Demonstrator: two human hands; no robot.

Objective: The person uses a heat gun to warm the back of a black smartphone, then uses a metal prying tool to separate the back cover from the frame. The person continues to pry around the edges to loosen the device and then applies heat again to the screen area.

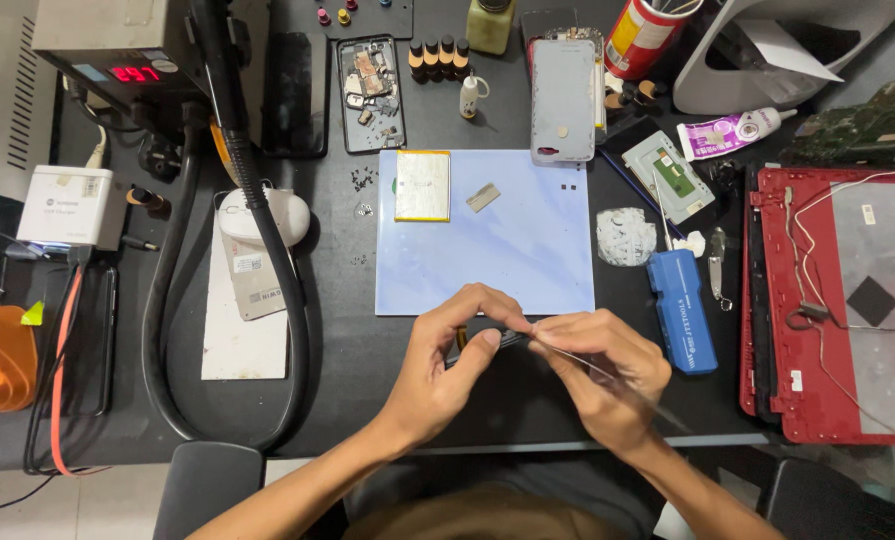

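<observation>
The left hand (pixel 447 355) curls around a small dark part (pixel 487 343), thumb and fingers pinched shut on it, though the part is mostly hidden and what kind of thing it is cannot be told. The right hand (pixel 602 375) is closed in a pen-like grip on thin metal tweezers (pixel 577 360), whose tip meets the dark part right between the two hands' fingertips. Just beyond both hands lies a pale blue work mat (pixel 507 250); at its far left corner rests a flat yellowish battery (pixel 423 185), with a small beige scrap (pixel 483 197) beside it. Farther out, past the mat, a grey phone back cover (pixel 562 100) lies flat. To the right of the right hand sits a blue tool case (pixel 682 310), and well beyond that an opened red laptop shell (pixel 832 300). To the left of the left hand a thick black hose (pixel 287 300) loops across the dark table (pixel 367 370).
</observation>
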